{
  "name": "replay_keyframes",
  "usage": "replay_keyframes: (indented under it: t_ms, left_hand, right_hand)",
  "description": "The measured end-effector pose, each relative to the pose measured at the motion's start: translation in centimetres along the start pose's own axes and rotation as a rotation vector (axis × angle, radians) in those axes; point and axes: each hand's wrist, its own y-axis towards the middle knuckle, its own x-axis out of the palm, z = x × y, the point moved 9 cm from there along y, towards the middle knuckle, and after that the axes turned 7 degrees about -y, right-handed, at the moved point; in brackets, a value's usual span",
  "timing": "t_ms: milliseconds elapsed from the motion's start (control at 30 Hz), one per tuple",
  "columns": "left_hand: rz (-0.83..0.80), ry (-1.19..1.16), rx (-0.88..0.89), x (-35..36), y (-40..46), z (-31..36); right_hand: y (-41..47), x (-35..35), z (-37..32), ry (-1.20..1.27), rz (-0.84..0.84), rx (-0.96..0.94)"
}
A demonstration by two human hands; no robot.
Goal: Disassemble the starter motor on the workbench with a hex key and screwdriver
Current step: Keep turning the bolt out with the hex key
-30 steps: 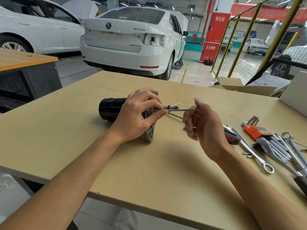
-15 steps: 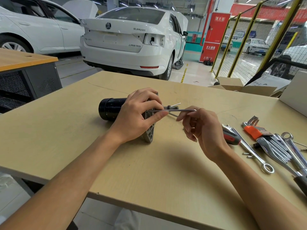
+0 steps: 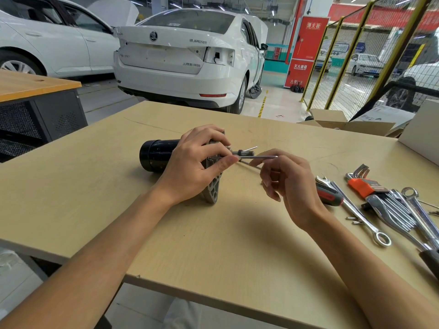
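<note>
Starter motor (image 3: 156,155): lies on its side mid-workbench (image 3: 95,200), black cylinder end to the left, grey flange standing on edge.
Left hand (image 3: 197,167): wrapped over the flange, fingers curled, thumb tip pressing the hex key close to the housing.
Hex key (image 3: 257,157): thin steel rod, level, running right from the flange.
Right hand (image 3: 288,184): fingers loosely curled; fingertips pinch the key's outer end.
Screwdriver (image 3: 329,193): red-black handle, flat on the bench beside the right wrist.
Wrenches (image 3: 399,210): spread at the right edge, next to an orange key holder (image 3: 361,186).
</note>
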Motion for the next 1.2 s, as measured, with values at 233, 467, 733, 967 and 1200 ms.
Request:
replay_keyframes:
  t_ms: [233, 467, 733, 967, 1200]
  left_hand:
    - [0.000, -0.003, -0.008, 0.0, 0.0, 0.0]
    - [0.011, -0.003, 0.015, -0.1, 0.1, 0.1]
    - [0.004, -0.002, 0.017, 0.0, 0.0, 0.0]
    - [-0.006, 0.014, 0.021, 0.0, 0.0, 0.0]
    - [0.007, 0.016, 0.031, 0.0, 0.0, 0.0]
  right_hand:
    - [-0.2, -0.8, 0.1, -0.038, 0.107, 0.055]
    - [-0.1, -1.2, 0.6, -0.029, 0.157, 0.089]
    - [0.0, -0.3, 0.7, 0.049, 0.043, 0.109]
    - [0.1, 0.7, 0.2, 0.124, -0.056, 0.075]
    - [0.1, 0.7, 0.0, 0.136, -0.072, 0.025]
